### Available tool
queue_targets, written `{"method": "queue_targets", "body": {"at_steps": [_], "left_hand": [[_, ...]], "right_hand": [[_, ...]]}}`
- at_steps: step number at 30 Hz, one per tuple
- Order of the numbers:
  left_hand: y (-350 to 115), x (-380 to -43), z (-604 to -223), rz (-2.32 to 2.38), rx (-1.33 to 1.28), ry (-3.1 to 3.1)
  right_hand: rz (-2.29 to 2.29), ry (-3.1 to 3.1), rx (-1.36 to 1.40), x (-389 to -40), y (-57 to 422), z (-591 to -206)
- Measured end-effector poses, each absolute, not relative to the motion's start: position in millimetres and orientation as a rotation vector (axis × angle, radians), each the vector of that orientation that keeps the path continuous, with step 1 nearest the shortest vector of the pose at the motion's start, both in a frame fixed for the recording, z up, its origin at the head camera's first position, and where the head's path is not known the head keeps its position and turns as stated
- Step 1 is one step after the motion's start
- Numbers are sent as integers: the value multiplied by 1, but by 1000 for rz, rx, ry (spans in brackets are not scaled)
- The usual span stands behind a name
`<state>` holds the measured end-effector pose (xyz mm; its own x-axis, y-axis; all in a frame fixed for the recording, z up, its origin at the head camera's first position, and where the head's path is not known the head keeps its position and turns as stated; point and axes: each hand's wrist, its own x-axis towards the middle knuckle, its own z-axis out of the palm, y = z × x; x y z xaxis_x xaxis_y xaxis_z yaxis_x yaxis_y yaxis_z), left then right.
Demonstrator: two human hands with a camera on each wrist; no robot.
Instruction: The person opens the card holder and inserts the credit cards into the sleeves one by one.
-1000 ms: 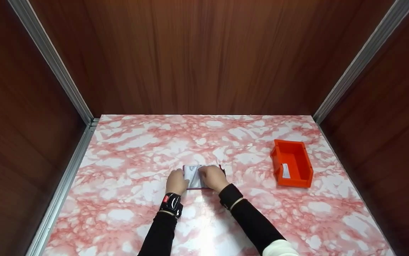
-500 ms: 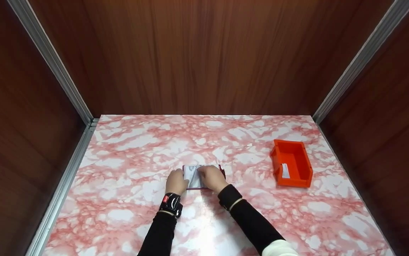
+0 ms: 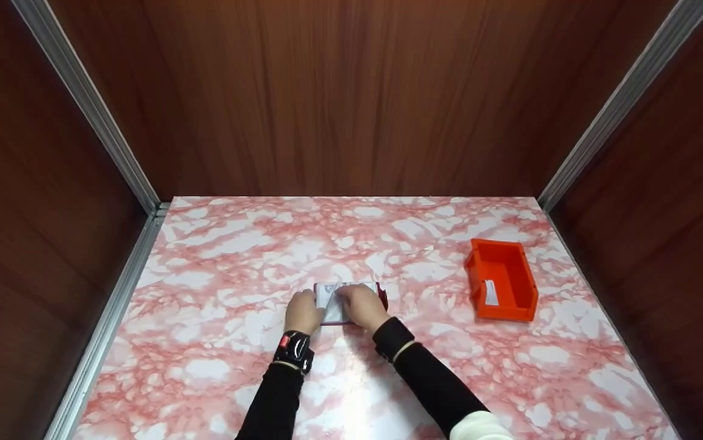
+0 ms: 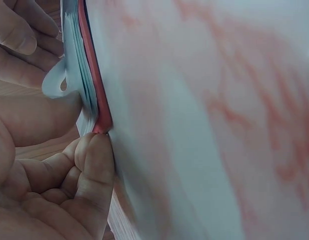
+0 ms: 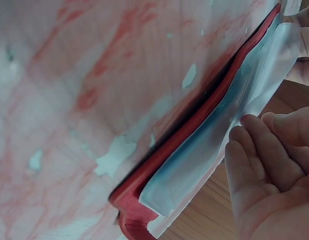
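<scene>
An opened card holder (image 3: pixel 333 313) with a red cover and several clear plastic sleeves lies at the middle of the table, in front of the person. My left hand (image 3: pixel 303 312) pinches its left edge. In the left wrist view the left thumb (image 4: pixel 39 117) lies over the sleeves, with curled fingers below the red cover (image 4: pixel 97 80). My right hand (image 3: pixel 363 305) is over the other half, its fingers loosely bent. In the right wrist view the right fingertips (image 5: pixel 237 135) meet the edge of a clear sleeve (image 5: pixel 194 150). One sleeve loop (image 4: pixel 57 82) bulges up between the hands.
An orange bin (image 3: pixel 504 281) with a white label stands at the right of the pink and white marbled table (image 3: pixel 235 244). Brown wood-grain panels (image 3: pixel 327 98) wall in the back and both sides. A red strap (image 5: pixel 132 222) sticks out from the card holder's right end.
The right hand has shifted slightly left, and the slanting fold in the sleeve under its fingertips has flattened. The left hand keeps its place.
</scene>
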<state>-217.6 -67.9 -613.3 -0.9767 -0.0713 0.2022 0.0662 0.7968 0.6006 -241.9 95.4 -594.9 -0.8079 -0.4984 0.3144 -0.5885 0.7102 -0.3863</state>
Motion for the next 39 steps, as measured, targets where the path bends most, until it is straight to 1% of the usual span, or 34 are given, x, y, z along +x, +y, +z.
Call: {"method": "queue_targets", "body": {"at_steps": [10,28,39], "left_hand": [[-70,-218,-612,-976,23,-2795],[-68,-216,-603,-1037,53,-2741],[-58,-212,-598,-957,-49,-2711]], "right_hand": [[720,-2747,907,-240,93,-591],[738,-2795,878,-242,94,-592],[769,-2797,868,-241,94,-593]]}}
